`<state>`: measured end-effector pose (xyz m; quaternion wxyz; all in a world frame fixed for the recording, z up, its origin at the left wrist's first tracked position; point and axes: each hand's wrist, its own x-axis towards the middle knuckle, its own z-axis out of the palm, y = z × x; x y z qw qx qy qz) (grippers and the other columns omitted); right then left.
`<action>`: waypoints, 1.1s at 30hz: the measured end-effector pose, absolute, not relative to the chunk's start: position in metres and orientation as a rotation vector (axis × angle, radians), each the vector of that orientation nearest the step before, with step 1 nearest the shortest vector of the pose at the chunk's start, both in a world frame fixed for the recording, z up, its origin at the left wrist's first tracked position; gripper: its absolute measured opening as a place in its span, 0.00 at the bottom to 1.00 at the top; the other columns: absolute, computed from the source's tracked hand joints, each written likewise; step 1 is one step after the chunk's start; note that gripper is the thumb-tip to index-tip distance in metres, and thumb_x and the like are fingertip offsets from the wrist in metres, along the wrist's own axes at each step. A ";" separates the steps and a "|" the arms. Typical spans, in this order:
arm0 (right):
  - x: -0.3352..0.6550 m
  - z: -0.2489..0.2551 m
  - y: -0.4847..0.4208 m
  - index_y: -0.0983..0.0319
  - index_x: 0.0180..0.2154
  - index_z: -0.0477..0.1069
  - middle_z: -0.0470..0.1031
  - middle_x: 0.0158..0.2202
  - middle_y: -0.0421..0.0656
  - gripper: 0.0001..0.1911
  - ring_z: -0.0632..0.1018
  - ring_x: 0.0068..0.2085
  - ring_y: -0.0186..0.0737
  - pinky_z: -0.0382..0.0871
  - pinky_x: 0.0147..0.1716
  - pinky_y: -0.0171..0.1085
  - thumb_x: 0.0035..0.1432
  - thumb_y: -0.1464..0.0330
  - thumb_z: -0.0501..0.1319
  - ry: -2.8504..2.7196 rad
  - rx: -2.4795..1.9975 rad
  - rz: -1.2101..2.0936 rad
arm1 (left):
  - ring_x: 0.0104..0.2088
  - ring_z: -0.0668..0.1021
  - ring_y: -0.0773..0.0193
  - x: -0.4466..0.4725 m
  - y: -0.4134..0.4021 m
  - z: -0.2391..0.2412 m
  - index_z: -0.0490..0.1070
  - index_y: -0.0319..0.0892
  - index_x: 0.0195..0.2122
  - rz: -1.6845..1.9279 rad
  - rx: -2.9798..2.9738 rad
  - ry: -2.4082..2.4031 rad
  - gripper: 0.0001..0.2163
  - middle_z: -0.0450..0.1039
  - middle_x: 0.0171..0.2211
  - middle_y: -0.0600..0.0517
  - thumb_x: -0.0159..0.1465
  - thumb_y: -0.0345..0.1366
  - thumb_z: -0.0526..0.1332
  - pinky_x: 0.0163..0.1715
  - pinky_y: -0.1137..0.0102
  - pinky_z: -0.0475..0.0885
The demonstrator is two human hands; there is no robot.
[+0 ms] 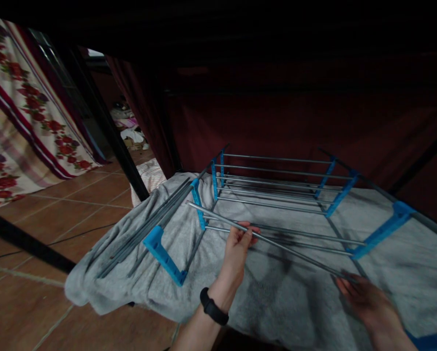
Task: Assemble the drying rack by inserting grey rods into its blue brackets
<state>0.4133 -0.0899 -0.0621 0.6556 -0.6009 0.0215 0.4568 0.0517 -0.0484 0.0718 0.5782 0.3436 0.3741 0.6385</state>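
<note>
A thin grey metal tube (287,248) slants across the front of a partly assembled rack, held in both of my hands. My left hand (239,241), below a black wristband, pinches it near the middle. At its lower right end my right hand (364,295) has its fingers closed round it, slightly blurred. Behind lies the rack on its side, with blue plastic brackets (381,231) joined by several grey crossbars (273,202). The nearest left blue bracket (165,256) carries no crossbar. The tube's upper left end is free, in front of another left bracket.
Several loose grey tubes (148,224) lie on the grey blanket (276,302) at the left. Dark metal posts (104,122) frame the bed. A blue piece (432,340) shows at the bottom right. Tiled floor (28,297) and a floral cloth (31,107) are at left.
</note>
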 end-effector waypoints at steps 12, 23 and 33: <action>0.296 -0.036 -0.098 0.59 0.46 0.81 0.88 0.46 0.55 0.29 0.87 0.49 0.58 0.79 0.59 0.58 0.44 0.52 0.77 -0.515 -1.460 1.357 | 0.47 0.85 0.55 0.062 -0.047 0.058 0.69 0.47 0.62 1.448 1.048 0.949 0.23 0.85 0.41 0.48 0.69 0.46 0.70 0.52 0.59 0.77; 0.257 -0.023 -0.113 0.54 0.44 0.86 0.88 0.42 0.46 0.21 0.85 0.44 0.48 0.81 0.51 0.49 0.50 0.53 0.77 -0.794 -1.461 1.501 | 0.35 0.79 0.57 0.057 -0.051 0.064 0.70 0.49 0.64 1.434 1.209 0.985 0.24 0.73 0.32 0.56 0.69 0.47 0.69 0.43 0.63 0.73; 0.288 -0.006 -0.105 0.58 0.44 0.86 0.88 0.46 0.53 0.28 0.86 0.45 0.52 0.81 0.53 0.52 0.44 0.51 0.80 -0.696 -1.435 1.359 | 0.36 0.78 0.55 0.037 -0.044 0.070 0.80 0.49 0.52 1.449 1.498 1.126 0.12 0.75 0.32 0.53 0.70 0.35 0.62 0.44 0.63 0.72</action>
